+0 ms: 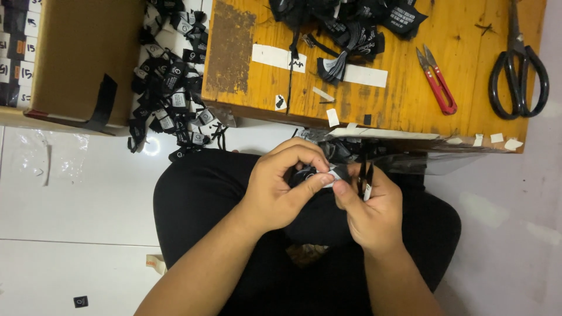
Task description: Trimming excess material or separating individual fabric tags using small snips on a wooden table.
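Red snips [436, 80], black scissors [518, 64], cardboard box [82, 58] around wooden board [410, 99]

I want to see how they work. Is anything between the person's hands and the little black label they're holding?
Nothing visible. The left hand and right hand both pinch the small black label directly, over the lap. The label pile, red snips and black scissors lie away from them.

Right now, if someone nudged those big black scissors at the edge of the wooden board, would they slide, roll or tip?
The black scissors lie flat on the wooden board, so they probably would slide rather than roll or tip. They look like metal with thick handles, so likely heavy for their size and stiff. The board's grain seems rough, which may slow any sliding.
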